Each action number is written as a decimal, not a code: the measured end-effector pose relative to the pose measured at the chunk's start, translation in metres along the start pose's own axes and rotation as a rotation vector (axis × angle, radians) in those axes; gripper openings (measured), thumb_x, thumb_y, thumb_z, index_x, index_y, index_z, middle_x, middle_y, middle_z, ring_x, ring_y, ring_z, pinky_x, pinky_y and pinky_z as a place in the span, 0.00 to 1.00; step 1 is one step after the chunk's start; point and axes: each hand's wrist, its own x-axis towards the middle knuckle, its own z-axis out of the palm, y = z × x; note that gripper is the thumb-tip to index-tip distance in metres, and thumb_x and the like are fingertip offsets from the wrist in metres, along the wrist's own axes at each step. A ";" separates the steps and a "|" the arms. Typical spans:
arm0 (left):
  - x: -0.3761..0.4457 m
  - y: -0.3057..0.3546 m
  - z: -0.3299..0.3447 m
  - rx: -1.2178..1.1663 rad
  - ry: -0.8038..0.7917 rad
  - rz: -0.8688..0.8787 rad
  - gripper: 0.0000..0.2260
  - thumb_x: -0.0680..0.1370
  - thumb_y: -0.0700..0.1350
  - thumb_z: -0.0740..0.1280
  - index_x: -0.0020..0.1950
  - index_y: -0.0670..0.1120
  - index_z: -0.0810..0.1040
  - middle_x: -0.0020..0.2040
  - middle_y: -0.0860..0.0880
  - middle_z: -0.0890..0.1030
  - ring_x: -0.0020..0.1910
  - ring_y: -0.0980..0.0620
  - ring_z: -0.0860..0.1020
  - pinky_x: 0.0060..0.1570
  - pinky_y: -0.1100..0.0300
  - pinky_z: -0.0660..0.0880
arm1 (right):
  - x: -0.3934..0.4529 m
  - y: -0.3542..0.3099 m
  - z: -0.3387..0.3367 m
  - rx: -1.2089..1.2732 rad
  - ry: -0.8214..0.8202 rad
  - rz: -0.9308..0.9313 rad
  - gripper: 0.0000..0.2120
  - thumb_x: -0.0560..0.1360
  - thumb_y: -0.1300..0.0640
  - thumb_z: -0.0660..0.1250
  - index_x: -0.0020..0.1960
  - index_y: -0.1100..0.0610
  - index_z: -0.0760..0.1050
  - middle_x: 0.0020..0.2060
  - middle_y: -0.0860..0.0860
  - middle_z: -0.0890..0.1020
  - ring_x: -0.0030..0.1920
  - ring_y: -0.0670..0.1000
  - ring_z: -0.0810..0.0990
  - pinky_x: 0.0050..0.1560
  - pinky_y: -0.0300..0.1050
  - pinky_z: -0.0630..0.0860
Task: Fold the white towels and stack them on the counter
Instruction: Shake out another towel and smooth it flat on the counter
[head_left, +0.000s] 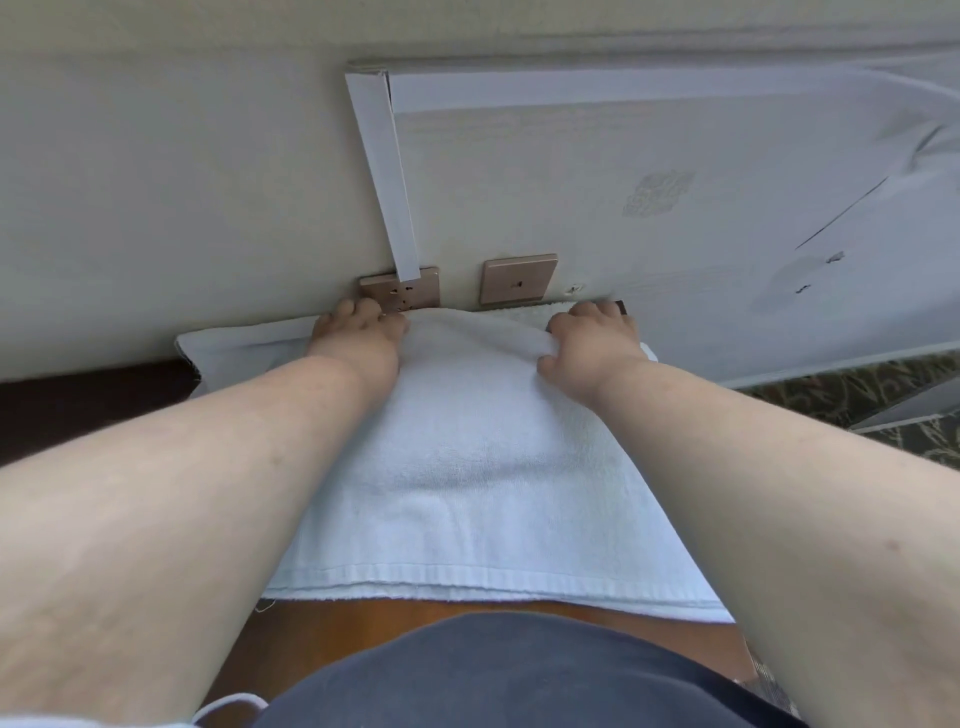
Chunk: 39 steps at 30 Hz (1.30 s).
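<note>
Two hands, left (358, 332), right (592, 338), gripping one white towel (467, 467)

White towel (467, 467) flat on wooden counter (415, 616), far edge bunched

No text, label, brand or number can be read anywhere. A faint grey patterned patch (657, 193) on the covered wall, upper right of the frame, is too blurred to make out.

Your arms hide the towel's (467, 457) side edges; left outlet (400, 291) partly behind a white strip (384, 171); wall mark (657, 193) too blurry to read.
</note>
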 end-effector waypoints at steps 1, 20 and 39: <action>-0.004 0.000 0.001 -0.011 0.029 0.019 0.26 0.78 0.47 0.63 0.75 0.51 0.62 0.68 0.47 0.67 0.67 0.44 0.64 0.64 0.53 0.63 | -0.004 0.001 -0.003 0.025 0.025 -0.047 0.11 0.73 0.46 0.64 0.53 0.49 0.74 0.53 0.49 0.77 0.60 0.58 0.71 0.59 0.51 0.67; -0.103 -0.088 -0.074 -0.274 -0.008 0.169 0.05 0.76 0.42 0.61 0.42 0.50 0.72 0.41 0.45 0.78 0.37 0.45 0.75 0.34 0.56 0.69 | -0.161 -0.078 -0.077 0.232 0.420 -0.064 0.08 0.72 0.52 0.62 0.42 0.50 0.63 0.33 0.44 0.69 0.33 0.53 0.71 0.32 0.46 0.64; -0.317 -0.281 -0.141 0.042 0.442 -0.101 0.06 0.77 0.42 0.59 0.48 0.53 0.64 0.37 0.52 0.67 0.36 0.44 0.72 0.32 0.55 0.65 | -0.189 -0.268 -0.136 0.201 0.567 -0.423 0.20 0.75 0.34 0.64 0.44 0.51 0.65 0.31 0.43 0.67 0.35 0.59 0.72 0.35 0.49 0.67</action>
